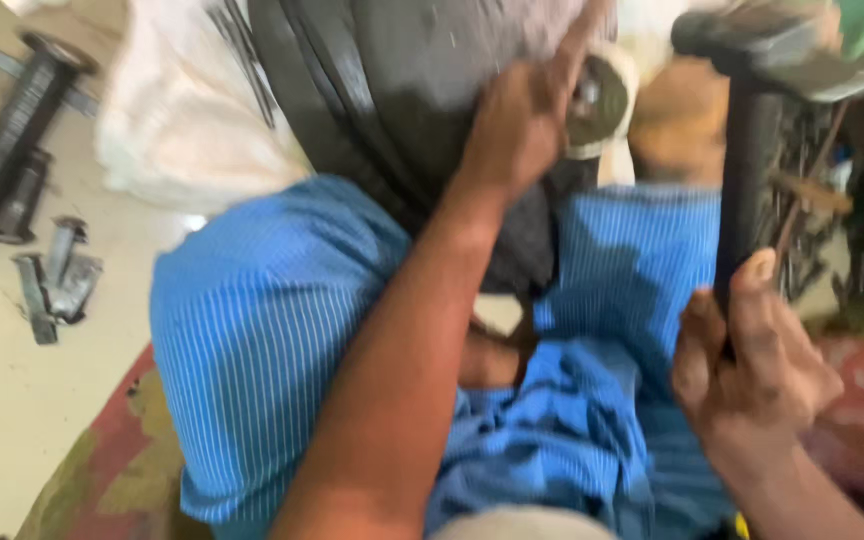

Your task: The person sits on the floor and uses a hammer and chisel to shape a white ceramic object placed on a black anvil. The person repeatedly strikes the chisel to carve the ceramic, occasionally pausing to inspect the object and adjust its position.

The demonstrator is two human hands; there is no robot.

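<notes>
My right hand (752,370) grips the black handle of a hammer (747,170), whose grey metal head is raised at the top right. My left hand (517,125) reaches forward and holds a short metal rod or punch (577,40) against a round metal part (600,100) set in a large dark rubber tyre or tube (392,90). The tyre rests between my knees, which are covered in blue striped cloth (262,320). The frame is blurred by motion.
Dark metal bars and tools (12,140) and small grey metal pieces (57,280) lie on the pale floor at left. A whitish sack (182,110) sits behind my left knee. Cluttered metal scrap (812,200) fills the right. A red-patterned mat (112,460) lies under me.
</notes>
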